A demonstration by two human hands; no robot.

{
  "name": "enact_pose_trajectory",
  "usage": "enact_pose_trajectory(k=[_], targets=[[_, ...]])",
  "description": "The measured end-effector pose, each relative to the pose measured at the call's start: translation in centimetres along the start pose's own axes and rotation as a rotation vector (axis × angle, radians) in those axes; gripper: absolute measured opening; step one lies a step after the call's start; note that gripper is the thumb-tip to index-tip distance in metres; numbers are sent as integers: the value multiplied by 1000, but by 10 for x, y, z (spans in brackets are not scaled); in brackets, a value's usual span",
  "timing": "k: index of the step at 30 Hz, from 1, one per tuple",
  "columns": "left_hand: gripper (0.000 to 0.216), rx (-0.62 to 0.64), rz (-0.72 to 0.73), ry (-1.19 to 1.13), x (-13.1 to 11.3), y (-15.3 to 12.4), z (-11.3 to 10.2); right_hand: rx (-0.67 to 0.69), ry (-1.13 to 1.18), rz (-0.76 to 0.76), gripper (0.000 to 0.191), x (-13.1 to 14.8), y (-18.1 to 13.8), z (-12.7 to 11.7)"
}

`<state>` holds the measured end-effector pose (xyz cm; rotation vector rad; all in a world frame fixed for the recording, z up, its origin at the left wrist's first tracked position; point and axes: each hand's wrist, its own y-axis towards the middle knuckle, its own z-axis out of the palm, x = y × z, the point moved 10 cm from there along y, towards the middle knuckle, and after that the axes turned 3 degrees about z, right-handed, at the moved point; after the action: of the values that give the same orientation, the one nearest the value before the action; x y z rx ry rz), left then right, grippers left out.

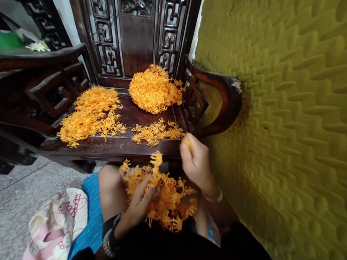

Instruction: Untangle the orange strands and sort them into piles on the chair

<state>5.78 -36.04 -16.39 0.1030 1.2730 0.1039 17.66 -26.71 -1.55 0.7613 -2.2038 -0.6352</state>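
Observation:
My left hand (140,201) is closed on a tangled bunch of orange plastic pieces (168,201) resting on my lap, with one small piece sticking up above the fingers. My right hand (195,160) is raised at the front edge of a dark carved wooden chair seat (121,144), its fingers pinched on one small orange piece (188,144). On the seat lie three orange heaps: a wide loose one (89,115) at the left, a dense round mound (154,89) at the back, and a thin scatter (157,132) near my right hand.
A yellow-green padded wall (288,123) runs close along my right. The chair's curved armrest (224,98) rises beside my right hand. On the grey floor at the left lie a blue cushion (90,215) and a printed cloth bag (58,225).

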Motion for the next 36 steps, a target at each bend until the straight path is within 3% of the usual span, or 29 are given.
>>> enact_pose_trajectory(k=[5, 9, 11, 14, 16, 18, 19, 21, 23, 26, 29, 32, 36], targets=[[36, -89, 93, -138, -20, 16, 2, 179, -446, 198, 22, -84, 35, 79], [34, -104, 137, -89, -30, 29, -6, 234, -498, 218, 21, -114, 44, 99], [34, -78, 158, 7, -36, 37, -7, 175, -390, 195, 28, -101, 41, 86], [31, -90, 236, 207, -52, 47, -9, 64, 89, 117, 26, -54, 22, 51], [28, -124, 287, 268, -63, 52, -11, 195, 374, 59, 30, -17, -3, 50], [28, -140, 289, 256, -69, 57, -12, 355, 457, 2, 58, 15, -32, 62], [28, -144, 279, 231, -70, 59, -13, 404, 451, 2, 65, 23, -45, 71], [30, -180, 276, 170, -73, 63, -20, 393, 391, 18, 36, 25, -64, 84], [31, -267, 332, 111, -82, 64, -31, 336, 312, 51, 20, 17, -75, 93], [33, -416, 457, 63, -101, 61, -47, 257, 181, 71, 20, 7, -82, 90], [36, -493, 573, 26, -124, 57, -48, 173, 60, 18, 34, 11, -86, 75], [33, -466, 656, -119, -147, 56, -43, 47, -24, -28, 49, 17, -93, 61], [28, -404, 697, -270, -168, 57, -38, -67, -23, -74, 47, 19, -104, 59]])
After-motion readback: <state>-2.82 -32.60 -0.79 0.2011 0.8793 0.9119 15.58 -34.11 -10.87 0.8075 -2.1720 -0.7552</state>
